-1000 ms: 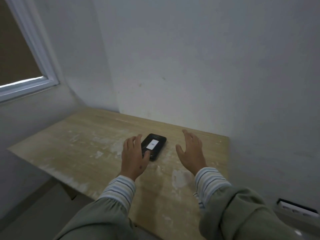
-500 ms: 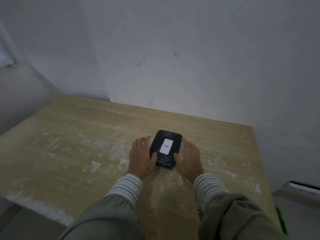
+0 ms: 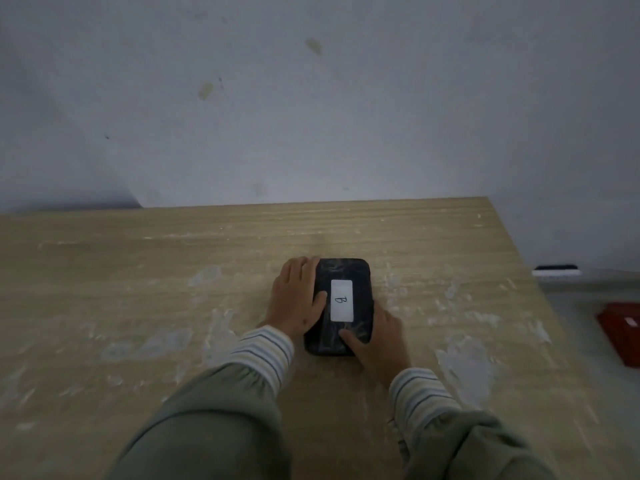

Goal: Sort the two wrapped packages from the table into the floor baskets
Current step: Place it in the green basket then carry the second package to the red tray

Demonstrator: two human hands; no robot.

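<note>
A black wrapped package (image 3: 346, 271) with a white label marked "B" lies flat on the wooden table (image 3: 138, 271), right of centre. My left hand (image 3: 294, 299) clasps its left edge, thumb on top. My right hand (image 3: 377, 337) grips its near right corner, thumb pressed on the wrapping. Only one package shows. A red basket (image 3: 620, 330) sits on the floor beyond the table's right edge, partly cut off by the frame.
The table top carries white smears and stands against a pale wall (image 3: 311, 116). Its right edge runs diagonally toward me. A white and black object (image 3: 556, 270) lies on the floor by the wall at right.
Both hands closed in on the package from its sides and now grip it. The view swung right and down, bringing the red basket into sight.
</note>
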